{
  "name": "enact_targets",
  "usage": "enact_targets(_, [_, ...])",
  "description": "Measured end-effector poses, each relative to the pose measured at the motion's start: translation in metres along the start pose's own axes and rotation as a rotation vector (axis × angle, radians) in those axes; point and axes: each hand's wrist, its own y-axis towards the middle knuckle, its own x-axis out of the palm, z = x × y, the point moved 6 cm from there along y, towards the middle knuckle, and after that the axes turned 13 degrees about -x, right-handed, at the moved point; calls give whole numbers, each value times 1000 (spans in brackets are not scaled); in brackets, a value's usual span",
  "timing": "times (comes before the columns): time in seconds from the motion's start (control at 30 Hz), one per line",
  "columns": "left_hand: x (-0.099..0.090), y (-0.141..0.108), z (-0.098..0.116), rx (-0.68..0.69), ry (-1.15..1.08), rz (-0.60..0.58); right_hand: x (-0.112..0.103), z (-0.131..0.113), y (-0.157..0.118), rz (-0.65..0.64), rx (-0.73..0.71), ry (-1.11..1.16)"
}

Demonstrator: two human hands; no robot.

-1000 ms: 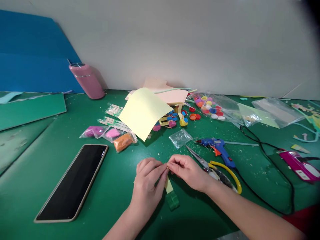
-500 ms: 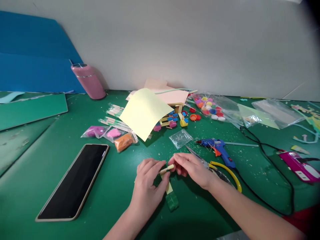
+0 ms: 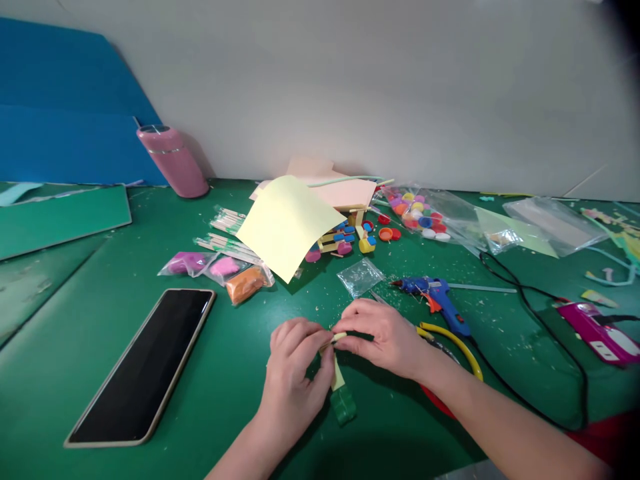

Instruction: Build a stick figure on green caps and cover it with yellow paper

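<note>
Between my two hands is a small pale yellow rolled piece (image 3: 340,337), its material too small to make out. My left hand (image 3: 296,367) pinches its left end, fingers closed. My right hand (image 3: 381,337) has thumb and fingertips closed on the right end. Below my left fingertips a flat pale yellow strip (image 3: 338,375) runs down to a green blocky piece (image 3: 343,405) on the table. The strip's upper end is hidden by my left fingers, so I cannot tell whether it joins the roll.
A phone (image 3: 143,367) lies left. A blue glue gun (image 3: 440,300) and yellow-handled pliers (image 3: 457,343) lie right, the pliers partly under my right arm. Ahead are a yellow sheet (image 3: 290,223), clay packets (image 3: 245,285) and a bag of colored caps (image 3: 420,213). A pink tumbler (image 3: 177,167) stands behind.
My right hand has moved slightly left and now pinches the roll's right end with thumb and fingers. My left hand keeps its hold. The view has shifted slightly.
</note>
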Motion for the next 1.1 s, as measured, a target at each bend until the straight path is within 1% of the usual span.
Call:
enact_targets(0.17, [1, 0, -1, -9, -2, -3, 4, -1, 0, 17, -129, -90])
enact_targets(0.3, [1, 0, -1, 0, -12, -1, 4, -4, 1, 26, -181, -104])
enact_targets(0.5, [2, -2, -1, 20, -19, -14, 5, -4, 0, 40, -199, -107])
enact_targets(0.7, [1, -3, -2, 14, -23, -14, 3, 1, -5, 61, -172, -102])
enact_targets(0.8, [1, -3, -1, 14, -20, -11, 1, 1, -7, 52, -163, -103])
enact_targets(0.97, [2, 1, 1, 19, -9, -4, 1, -2, -5, 37, -189, -125])
enact_targets(1.1, [3, 4, 3, 52, 0, -12, 2, -1, -5, 36, -207, -139])
